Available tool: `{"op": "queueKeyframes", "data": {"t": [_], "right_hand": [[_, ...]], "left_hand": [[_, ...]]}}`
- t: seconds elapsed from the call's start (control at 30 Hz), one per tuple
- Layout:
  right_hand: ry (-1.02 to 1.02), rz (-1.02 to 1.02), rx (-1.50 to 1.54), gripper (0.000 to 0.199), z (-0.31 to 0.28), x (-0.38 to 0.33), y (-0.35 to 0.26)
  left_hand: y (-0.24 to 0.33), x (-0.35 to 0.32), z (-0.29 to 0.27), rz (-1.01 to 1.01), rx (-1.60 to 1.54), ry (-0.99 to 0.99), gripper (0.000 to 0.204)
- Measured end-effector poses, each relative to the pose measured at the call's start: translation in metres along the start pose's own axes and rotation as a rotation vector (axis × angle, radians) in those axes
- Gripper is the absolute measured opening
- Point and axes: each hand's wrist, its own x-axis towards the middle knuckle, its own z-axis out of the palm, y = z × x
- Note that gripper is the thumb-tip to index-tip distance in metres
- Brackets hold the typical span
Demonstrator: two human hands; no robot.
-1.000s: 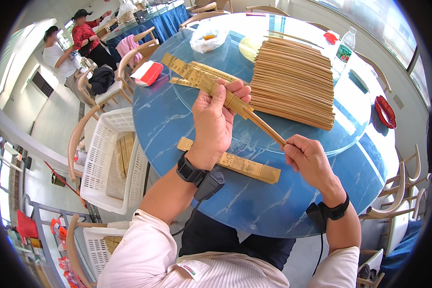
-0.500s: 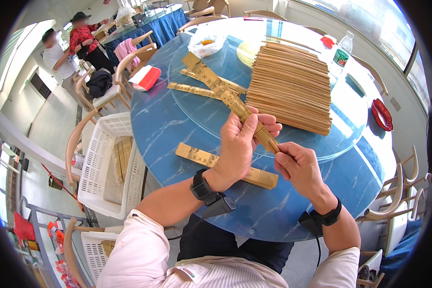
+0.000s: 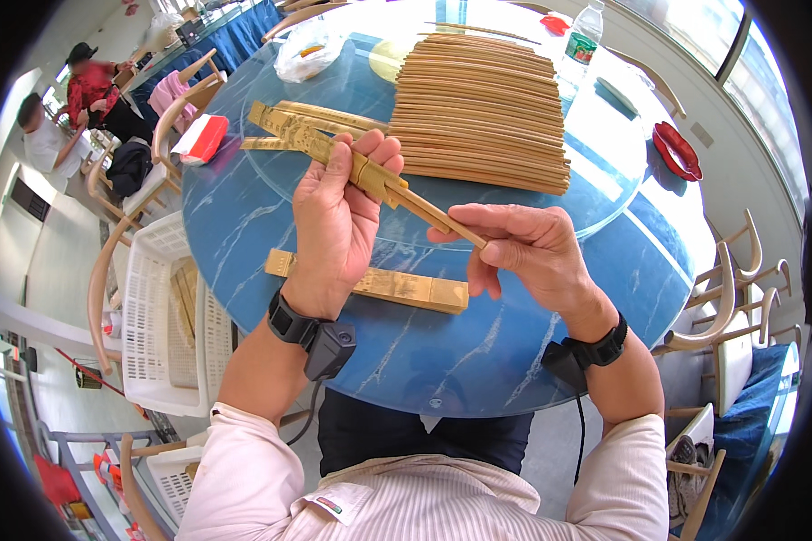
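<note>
While both hands grip it, golden sleeve (image 3: pixel 370 171) half-covers chopsticks (image 3: pixel 442 216).

Round blue marble-patterned table (image 3: pixel 550 361), wooden chairs (image 3: pixel 726 298), bright windows (image 3: pixel 767 81)

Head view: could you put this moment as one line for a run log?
left hand: grips gold sleeve | right hand: pinches chopsticks partly in sleeve | stack of chopsticks behind
</note>
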Motion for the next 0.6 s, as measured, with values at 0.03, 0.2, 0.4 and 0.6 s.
{"op": "queueKeyframes", "data": {"t": [0.03, 0.2, 0.4, 0.6], "right_hand": [[0.006, 0.003, 0.004, 0.037, 0.0, 0.0, 0.001], [0.124, 0.024, -0.04, 0.027, 0.008, 0.0, 0.004], [0.254, 0.027, -0.09, 0.016, 0.015, -0.001, 0.01], [0.407, 0.088, -0.2, 0.014, 0.026, -0.002, 0.017]], "left_hand": [[-0.001, 0.0, 0.0, -0.001, -0.001, -0.003, 0.021], [-0.011, -0.008, 0.004, -0.043, -0.034, -0.045, 0.02], [-0.017, -0.02, 0.017, -0.105, -0.002, -0.006, 0.019], [-0.033, -0.032, 0.024, -0.181, 0.033, -0.075, 0.018]]}}
